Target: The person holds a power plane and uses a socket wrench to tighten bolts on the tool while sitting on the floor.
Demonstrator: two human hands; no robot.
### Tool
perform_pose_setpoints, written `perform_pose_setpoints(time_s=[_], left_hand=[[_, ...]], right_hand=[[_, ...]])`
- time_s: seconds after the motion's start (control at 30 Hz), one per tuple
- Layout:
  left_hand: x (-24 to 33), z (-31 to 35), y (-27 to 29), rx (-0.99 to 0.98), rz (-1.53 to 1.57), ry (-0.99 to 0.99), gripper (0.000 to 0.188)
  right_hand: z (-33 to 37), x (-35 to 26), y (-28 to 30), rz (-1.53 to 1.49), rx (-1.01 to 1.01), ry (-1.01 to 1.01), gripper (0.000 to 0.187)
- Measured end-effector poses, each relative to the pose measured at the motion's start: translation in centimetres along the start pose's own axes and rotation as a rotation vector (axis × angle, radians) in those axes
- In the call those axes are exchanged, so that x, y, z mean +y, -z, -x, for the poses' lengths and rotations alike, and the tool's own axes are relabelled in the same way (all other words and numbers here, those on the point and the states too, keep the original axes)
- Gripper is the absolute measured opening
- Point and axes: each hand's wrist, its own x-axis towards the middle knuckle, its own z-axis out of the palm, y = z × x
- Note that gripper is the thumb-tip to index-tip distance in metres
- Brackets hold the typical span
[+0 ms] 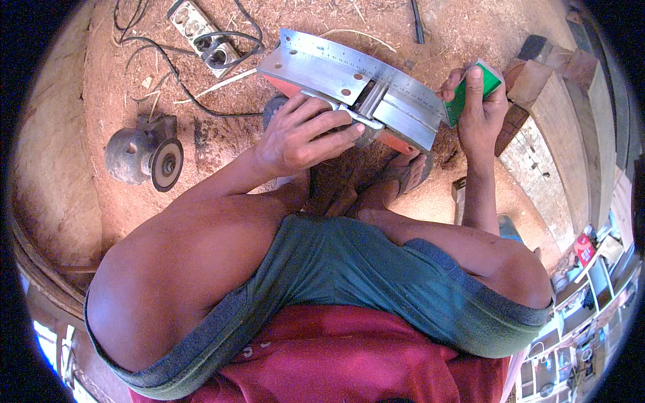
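Observation:
An electric hand planer [306, 70] lies upturned in front of me, its metal sole facing up and the cutter slot near its middle. Along the sole's far edge runs a steel ruler [396, 75]. My left hand [302, 138] is closed over the near side of the planer, fingertips beside the slot. Off the planer's right end, my right hand [480, 114] is raised, gripping a small flat green packet [457, 107] with the thumb across its face. Part of the packet is covered by the fingers, and its contents cannot be made out.
A dusty grinder [127, 158] with a round disc stands on the ground at left. Beyond it lie a power strip [185, 20] and a tangled black cable [168, 62]. Thick wooden beams [534, 84] stand at right. Sawdust and shavings cover the ground; a dark rod [418, 25] lies far off.

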Motion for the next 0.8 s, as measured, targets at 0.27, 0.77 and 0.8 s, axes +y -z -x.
perform_pose_setpoints(time_s=[0.27, 0.77, 0.8], left_hand=[[-0.1, -0.1, 0.2, -0.031, -0.025, -0.026, 0.048], [0.0, 0.0, -0.3, 0.044, -0.006, 0.049, 0.041], [0.0, 0.0, -0.4, 0.045, -0.006, 0.05, 0.041]], right_hand=[[0.1, 0.0, 0.2, 0.02, -0.033, -0.01, 0.028], [0.8, -2.3, -0.6, -0.13, 0.082, -0.086, 0.029], [1.0, -2.6, -0.4, -0.153, 0.059, -0.073, 0.029]])
